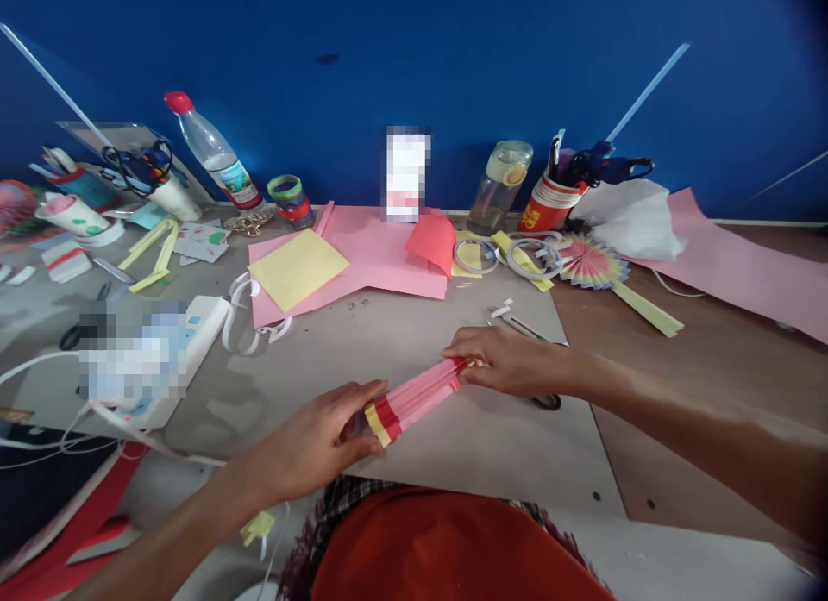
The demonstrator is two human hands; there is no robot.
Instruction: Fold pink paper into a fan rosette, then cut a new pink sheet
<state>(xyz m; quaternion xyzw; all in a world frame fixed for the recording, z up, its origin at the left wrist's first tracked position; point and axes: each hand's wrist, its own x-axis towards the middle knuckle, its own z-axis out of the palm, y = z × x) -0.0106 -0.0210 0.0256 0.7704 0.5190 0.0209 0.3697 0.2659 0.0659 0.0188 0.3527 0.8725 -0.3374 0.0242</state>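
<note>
A pleated paper strip (423,396), pink with red and yellow bands at its near end, is held slantwise above the grey tabletop. My left hand (316,433) has thumb and fingers closed around the banded lower-left end. At the upper-right end, my right hand (501,359) pinches the folds, covering the tip of the strip. Beneath the right wrist lies what looks like a pair of scissors; a black handle loop (548,402) shows, and the rest is partly hidden. Behind the hands are pink paper sheets (368,256) with a yellow sheet (298,267) on top.
A white power strip (202,329) with cables lies to the left. Along the blue partition stand a plastic bottle (216,157), a phone (406,174), a glass bottle (495,191) and a red paper cup (547,204). Tape rolls (536,258) and a paper rosette (592,260) lie right.
</note>
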